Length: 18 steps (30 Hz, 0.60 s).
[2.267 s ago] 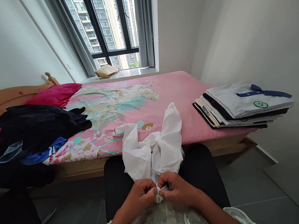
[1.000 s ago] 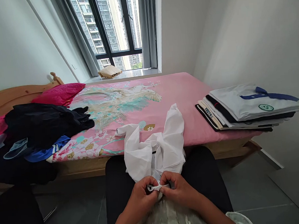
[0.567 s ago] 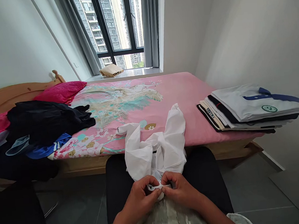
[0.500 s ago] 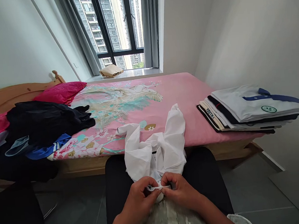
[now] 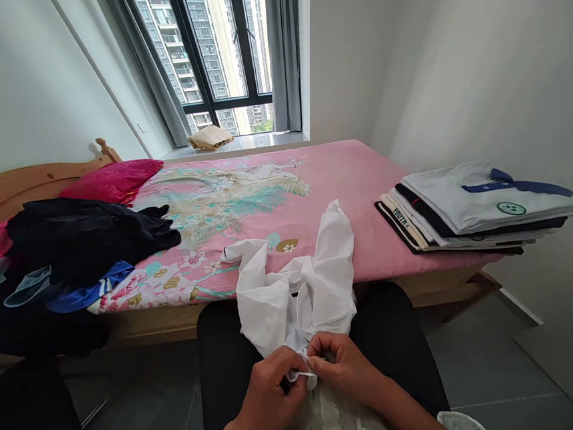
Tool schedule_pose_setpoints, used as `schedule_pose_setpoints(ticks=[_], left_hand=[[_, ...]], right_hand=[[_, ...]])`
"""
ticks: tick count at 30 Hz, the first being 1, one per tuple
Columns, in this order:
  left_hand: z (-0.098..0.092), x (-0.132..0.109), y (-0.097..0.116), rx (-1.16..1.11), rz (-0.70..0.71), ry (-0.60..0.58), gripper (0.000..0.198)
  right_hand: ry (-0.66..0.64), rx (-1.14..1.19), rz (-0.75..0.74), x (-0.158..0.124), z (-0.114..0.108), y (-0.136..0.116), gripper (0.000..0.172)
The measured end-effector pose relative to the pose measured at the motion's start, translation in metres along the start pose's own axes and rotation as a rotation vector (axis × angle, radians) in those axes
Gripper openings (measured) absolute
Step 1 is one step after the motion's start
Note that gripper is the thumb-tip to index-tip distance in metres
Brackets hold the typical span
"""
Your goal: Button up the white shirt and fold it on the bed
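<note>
A crumpled white garment (image 5: 269, 305) lies over my lap, its two sleeve- or leg-like parts reaching forward onto the pink bed sheet (image 5: 349, 189). Close to my body, my left hand (image 5: 277, 383) pinches a thin edge of the garment between thumb and fingers. Right beside it, my right hand (image 5: 344, 365) has its thumb and index finger closed on the same edge. The fingertips of both hands almost touch, and the bit of cloth between them is partly hidden. Which kind of garment it is, I cannot tell.
To the right, a stack of folded clothes (image 5: 471, 209) sits on the bed, a white shirt on top. Dark clothes (image 5: 92, 229) are heaped at the left, near a red pillow (image 5: 113, 182). The wooden bed frame (image 5: 150, 325) runs before my knees.
My left hand has shifted slightly down and right with the garment's edge, and my right fingers have closed further over it. The view has tilted slightly.
</note>
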<state>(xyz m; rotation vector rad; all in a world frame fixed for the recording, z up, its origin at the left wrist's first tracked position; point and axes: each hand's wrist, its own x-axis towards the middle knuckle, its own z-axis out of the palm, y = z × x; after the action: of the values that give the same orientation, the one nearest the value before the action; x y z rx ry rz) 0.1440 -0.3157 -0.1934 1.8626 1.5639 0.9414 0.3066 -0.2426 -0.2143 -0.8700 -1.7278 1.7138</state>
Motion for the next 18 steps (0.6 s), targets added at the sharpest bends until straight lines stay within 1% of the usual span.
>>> schedule_pose_setpoints(ticks=[4, 11, 16, 18], left_hand=[[0.0027, -0.0020, -0.0016, -0.027, -0.092, 0.050, 0.011], [0.0025, -0.0027, -0.0018, -0.061, -0.284, 0.069, 0.005], [-0.0008, 0.0000, 0.0045, -0.110, -0.328, 0.050, 0.015], [-0.0013, 0.0006, 0.0051, -0.106, -0.337, 0.044, 0.016]], right_hand=[[0.011, -0.053, 0.001, -0.0029, 0.0029, -0.0015, 0.010], [0.032, -0.130, -0.060, -0.0042, 0.0047, -0.0006, 0.010], [0.024, -0.179, -0.076, -0.0067, 0.0045, -0.0046, 0.009], [0.005, -0.198, -0.058, -0.0079, 0.0043, -0.0040, 0.015]])
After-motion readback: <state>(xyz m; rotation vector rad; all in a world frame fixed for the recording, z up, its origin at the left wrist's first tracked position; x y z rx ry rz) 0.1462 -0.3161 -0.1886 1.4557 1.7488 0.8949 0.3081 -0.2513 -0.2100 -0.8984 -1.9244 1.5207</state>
